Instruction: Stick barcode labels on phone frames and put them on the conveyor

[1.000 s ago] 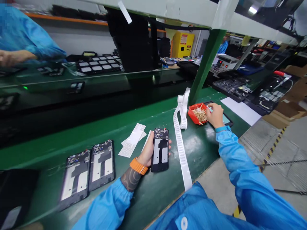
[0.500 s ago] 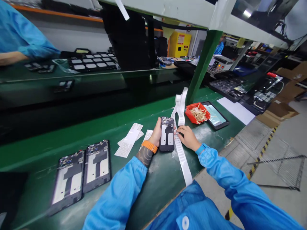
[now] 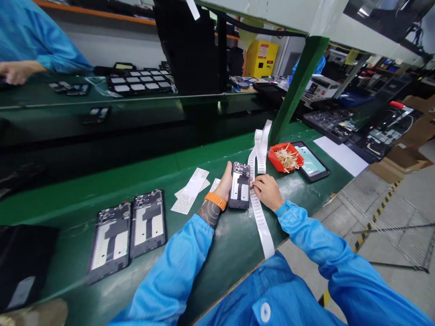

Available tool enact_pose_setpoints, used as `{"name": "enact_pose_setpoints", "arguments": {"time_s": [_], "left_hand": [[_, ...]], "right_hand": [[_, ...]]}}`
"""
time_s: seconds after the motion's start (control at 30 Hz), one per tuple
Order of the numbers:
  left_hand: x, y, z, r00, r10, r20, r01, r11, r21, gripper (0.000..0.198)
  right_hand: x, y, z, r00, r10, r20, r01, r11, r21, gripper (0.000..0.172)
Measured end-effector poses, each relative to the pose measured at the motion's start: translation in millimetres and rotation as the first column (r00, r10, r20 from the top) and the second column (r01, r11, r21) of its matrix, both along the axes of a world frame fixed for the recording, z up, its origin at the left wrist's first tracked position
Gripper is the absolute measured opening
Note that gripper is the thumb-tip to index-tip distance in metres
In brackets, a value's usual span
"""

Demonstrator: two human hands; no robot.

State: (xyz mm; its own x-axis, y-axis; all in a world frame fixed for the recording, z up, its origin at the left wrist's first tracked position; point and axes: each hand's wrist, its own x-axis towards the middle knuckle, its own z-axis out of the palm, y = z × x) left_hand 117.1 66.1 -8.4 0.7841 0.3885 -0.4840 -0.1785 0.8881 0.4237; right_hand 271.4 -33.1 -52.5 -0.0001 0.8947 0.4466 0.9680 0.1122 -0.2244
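My left hand (image 3: 224, 183) is wrapped round the left side of an opened phone (image 3: 239, 188). Its circuit board and pale battery face up, tilted toward me. At the phone's right edge, my right hand (image 3: 268, 192) has its fingertips pinched together; whatever they hold is too small to make out. A long white strip of printed labels (image 3: 260, 217) runs beneath the right fingers and down to the bench's front edge. Further left lie two more opened phones, one (image 3: 111, 242) beside the other (image 3: 148, 222). White sticker sheets (image 3: 190, 190) rest between them and my left hand.
A red bin (image 3: 285, 157) of pale scraps stands at the back right, beside a tablet (image 3: 310, 161). A green post (image 3: 299, 90) rises behind it. Across the bench is a co-worker's hand (image 3: 22, 71). A black box (image 3: 25, 267) sits at the near left.
The view has shifted a little, so the bench things sit further right. My right fingers have closed in at the phone's edge. The left hand still holds the phone.
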Motion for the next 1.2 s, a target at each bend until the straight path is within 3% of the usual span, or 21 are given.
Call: {"name": "enact_pose_setpoints", "arguments": {"time_s": [0.1,0.17,0.23,0.3,0.37,0.43,0.5,0.57,0.63,0.7,0.77,0.83,0.93,1.2], "left_hand": [[1,0,-3.5,1.0,0.011,0.027,-0.012,1.0,0.015,0.082],[1,-1,-5.4,0.999,0.028,0.041,-0.028,1.0,0.012,0.081],[0,-2,-5.6,0.997,0.055,0.046,-0.055,0.998,0.015,0.078],[-1,-3,-3.3,0.995,0.083,0.048,-0.085,0.996,0.029,0.074],[-5,-4,1.1,0.993,0.107,0.043,-0.109,0.993,0.05,0.069],[-10,-3,5.8,0.985,0.17,0.024,-0.171,0.982,0.081,0.06],[-18,-1,9.2,0.957,0.29,0.013,-0.289,0.951,0.109,0.052],[-28,1,10.0,0.91,0.406,0.082,-0.413,0.905,0.107,0.054],[-39,3,8.1,0.861,0.473,0.188,-0.493,0.866,0.082,0.053],[-47,4,4.4,0.797,0.525,0.297,-0.562,0.826,0.047,0.045],[-53,6,1.3,0.738,0.562,0.373,-0.609,0.793,0.01,0.036],[-55,9,0.6,0.699,0.572,0.429,-0.627,0.779,-0.016,0.031],[-54,12,4.2,0.723,0.547,0.422,-0.604,0.797,0.004,0.033],[-55,10,14.1,0.764,0.498,0.411,-0.565,0.823,0.052,0.042]], "right_hand": [[-2,-1,2.5,0.998,0.049,-0.035,-0.048,0.999,0.011,0.022],[-3,-5,3.8,0.981,0.083,-0.177,-0.077,0.996,0.04,0.019],[-2,-14,5.1,0.914,0.054,-0.402,-0.025,0.997,0.078,0.014],[1,-25,8.7,0.752,-0.039,-0.658,0.115,0.991,0.072,0.011],[5,-31,18.0,0.525,-0.103,-0.845,0.231,0.973,0.025,0.014],[3,-27,34.1,0.321,-0.077,-0.944,0.241,0.971,0.002,0.016],[-8,-13,53.6,0.152,-0.021,-0.988,0.125,0.992,-0.002,0.018],[-29,6,70.4,0.009,-0.014,-1.0,-0.101,0.995,-0.015,0.02],[-56,21,78.9,-0.068,-0.062,-0.996,-0.353,0.935,-0.034,0.023],[-85,27,77.7,-0.068,-0.1,-0.993,-0.525,0.85,-0.05,0.026],[-107,24,70.1,0.002,-0.102,-0.995,-0.585,0.807,-0.084,0.029],[-120,18,62.6,0.112,-0.085,-0.99,-0.557,0.82,-0.134,0.029],[-128,10,59.2,0.226,-0.067,-0.972,-0.465,0.869,-0.168,0.027],[-131,8,59.4,0.306,0.026,-0.952,-0.403,0.909,-0.105,0.02]]}}
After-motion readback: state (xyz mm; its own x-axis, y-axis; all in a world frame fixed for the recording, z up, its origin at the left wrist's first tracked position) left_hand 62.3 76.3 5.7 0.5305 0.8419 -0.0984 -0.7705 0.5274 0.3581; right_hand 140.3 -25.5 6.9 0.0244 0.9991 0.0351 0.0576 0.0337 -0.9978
